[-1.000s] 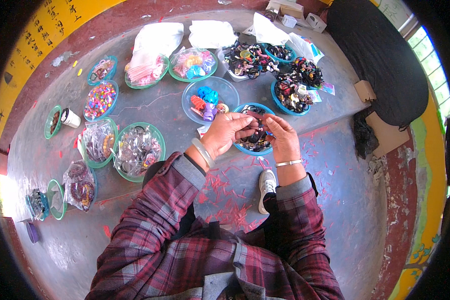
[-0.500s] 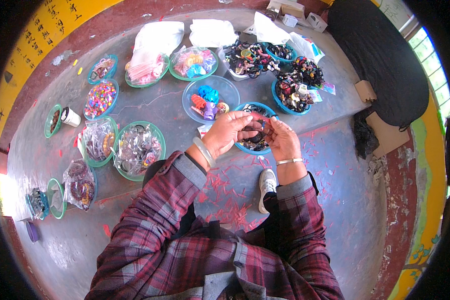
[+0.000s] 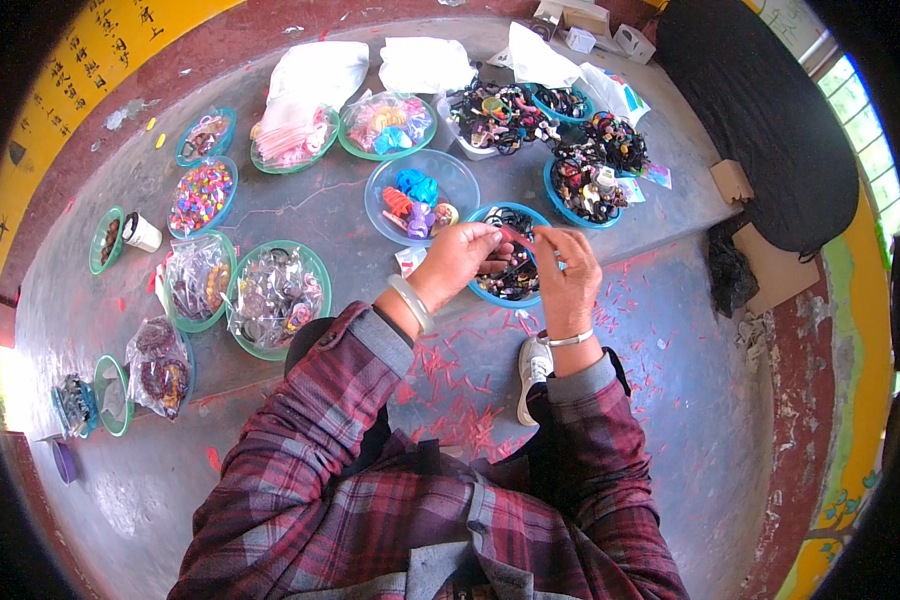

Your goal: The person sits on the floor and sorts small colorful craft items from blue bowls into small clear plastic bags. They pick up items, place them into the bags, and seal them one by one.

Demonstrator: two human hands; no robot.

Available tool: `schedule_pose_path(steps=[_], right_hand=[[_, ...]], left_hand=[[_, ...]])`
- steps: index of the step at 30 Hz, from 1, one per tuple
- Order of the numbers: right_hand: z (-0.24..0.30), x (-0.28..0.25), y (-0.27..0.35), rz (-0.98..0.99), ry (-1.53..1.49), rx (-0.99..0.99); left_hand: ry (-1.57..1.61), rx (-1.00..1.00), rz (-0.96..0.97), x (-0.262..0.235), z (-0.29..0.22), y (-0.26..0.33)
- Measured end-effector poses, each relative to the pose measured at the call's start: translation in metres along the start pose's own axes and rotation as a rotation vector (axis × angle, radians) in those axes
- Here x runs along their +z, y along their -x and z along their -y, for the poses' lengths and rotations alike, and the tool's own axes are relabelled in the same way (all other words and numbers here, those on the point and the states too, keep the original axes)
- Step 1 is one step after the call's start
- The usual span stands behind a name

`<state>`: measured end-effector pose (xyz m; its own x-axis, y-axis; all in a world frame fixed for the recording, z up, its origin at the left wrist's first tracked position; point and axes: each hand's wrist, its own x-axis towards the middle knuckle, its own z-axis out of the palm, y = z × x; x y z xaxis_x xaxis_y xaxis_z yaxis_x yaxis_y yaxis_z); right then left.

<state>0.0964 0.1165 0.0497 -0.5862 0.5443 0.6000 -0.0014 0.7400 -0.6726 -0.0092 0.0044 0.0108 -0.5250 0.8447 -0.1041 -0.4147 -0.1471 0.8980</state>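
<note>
A thin pinkish-red strip [image 3: 517, 238] stretches between my two hands, above a blue basin [image 3: 474, 284] of dark hair ties. My left hand [image 3: 460, 262] pinches its left end between thumb and forefinger, the other fingers curled below. At the right end, the fingertips of my right hand [image 3: 568, 280] close on the strip. What else the fingers may hold is too small to make out. Just behind stands a clear blue bowl [image 3: 378, 195] with bright blue, orange and purple hair ties [image 3: 418, 207].
Green basins hold bagged goods [image 3: 282, 300] at left. Colourful beads [image 3: 201, 197] fill another basin. White bags [image 3: 318, 75] and heaps of dark hair ties [image 3: 500, 118] lie farther back. Red scraps [image 3: 465, 430] litter the floor near my shoe [image 3: 535, 375]. A black-covered object [image 3: 760, 110] stands far right.
My right hand has risen slightly and turned more upright, its fingers bent toward the strip. The strip now shows more plainly between the hands. My left hand has barely moved.
</note>
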Motion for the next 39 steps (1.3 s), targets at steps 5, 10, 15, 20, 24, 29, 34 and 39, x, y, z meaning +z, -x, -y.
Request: schedule_pose_path(steps=[5,10,15,20,24,29,34,39], right_hand=[[0.009,0.003,0.004,0.067,0.109,-0.062],[0.003,0.006,0.006,0.085,0.177,-0.124],[0.002,0.006,0.008,0.103,0.306,-0.208],[0.006,0.005,0.009,0.132,0.399,-0.231],[0.008,0.005,0.009,0.165,0.475,-0.254],[0.009,0.005,0.01,0.198,0.49,-0.234],[0.008,0.006,0.01,0.198,0.477,-0.198],[0.008,0.006,0.01,0.204,0.473,-0.179]], left_hand=[[-0.105,0.057,0.007,0.003,0.002,0.0],[-0.177,0.093,0.048,-0.001,0.009,-0.003],[-0.354,0.148,0.044,0.0,0.015,-0.004],[-0.707,0.241,0.025,0.003,0.01,-0.001],[-0.845,0.346,0.017,0.005,0.01,0.001],[-0.879,0.413,0.024,0.004,0.014,0.0],[-0.906,0.419,0.021,0.005,0.013,0.001],[-0.921,0.448,0.01,0.008,0.01,0.003]])
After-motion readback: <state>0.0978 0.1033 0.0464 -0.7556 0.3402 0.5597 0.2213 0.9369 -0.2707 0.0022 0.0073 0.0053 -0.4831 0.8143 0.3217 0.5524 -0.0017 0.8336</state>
